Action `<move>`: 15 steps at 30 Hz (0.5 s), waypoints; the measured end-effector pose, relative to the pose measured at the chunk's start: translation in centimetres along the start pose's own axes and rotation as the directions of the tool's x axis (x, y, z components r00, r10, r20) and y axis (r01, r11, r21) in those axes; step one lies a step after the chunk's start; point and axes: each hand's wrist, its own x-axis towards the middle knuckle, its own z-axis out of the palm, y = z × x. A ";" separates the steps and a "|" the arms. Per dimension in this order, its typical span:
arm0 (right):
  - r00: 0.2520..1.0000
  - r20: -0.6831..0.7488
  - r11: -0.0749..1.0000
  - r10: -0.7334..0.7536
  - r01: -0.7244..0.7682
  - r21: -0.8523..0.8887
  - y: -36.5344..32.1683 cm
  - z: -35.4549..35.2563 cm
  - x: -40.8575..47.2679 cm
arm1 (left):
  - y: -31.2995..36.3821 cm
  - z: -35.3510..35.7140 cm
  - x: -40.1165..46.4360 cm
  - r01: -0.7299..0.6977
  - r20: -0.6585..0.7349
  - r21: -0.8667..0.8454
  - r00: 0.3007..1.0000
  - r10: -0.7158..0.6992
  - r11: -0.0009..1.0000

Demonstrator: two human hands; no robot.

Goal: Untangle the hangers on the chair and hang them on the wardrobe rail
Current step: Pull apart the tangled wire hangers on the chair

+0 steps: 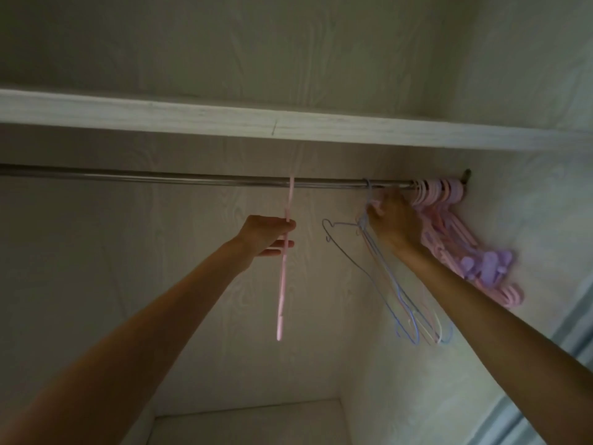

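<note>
A: Head view. Step is hanging. Our left hand [268,234] pinches a pink hanger [284,268] just below the wardrobe rail [192,178].

B: Our right hand [390,220] grips wire hangers [394,284] under the rail. Next we likely need to slide them toward the pink bunch [449,220].

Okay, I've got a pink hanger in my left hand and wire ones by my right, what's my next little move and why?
Probably lift the left hand so the pink hanger hooks over the rail: its top looks level with the rail but not clearly over it. The right hand holds the blue wire hangers, one already hooked.
</note>
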 end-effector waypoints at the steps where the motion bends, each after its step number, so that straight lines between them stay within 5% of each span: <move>1: 0.991 -0.120 0.998 -0.056 0.058 0.014 -0.3 -0.7 0.0 | 0.0 0.1 0.0 -0.002 0.002 -0.005 1.000 0.002 1.000; 3: 0.944 -0.227 0.970 -0.237 0.243 -0.004 -0.6 -1.3 0.8 | 0.0 0.4 0.1 0.000 0.008 -0.002 1.000 0.000 1.000; 6: 0.862 -0.040 0.848 -0.505 0.487 -0.210 -0.5 -0.6 2.6 | -0.1 0.8 0.1 0.008 0.015 0.018 1.000 -0.009 1.000; 8: 0.843 0.041 0.800 -0.536 0.523 -0.296 0.0 -0.1 3.3 | -0.2 1.1 0.1 0.011 0.022 0.030 1.000 -0.012 0.999; 15: 0.875 -0.028 0.819 -0.483 0.440 -0.368 2.9 -1.6 3.8 | -0.3 1.0 0.2 0.014 0.022 0.036 1.000 -0.015 0.999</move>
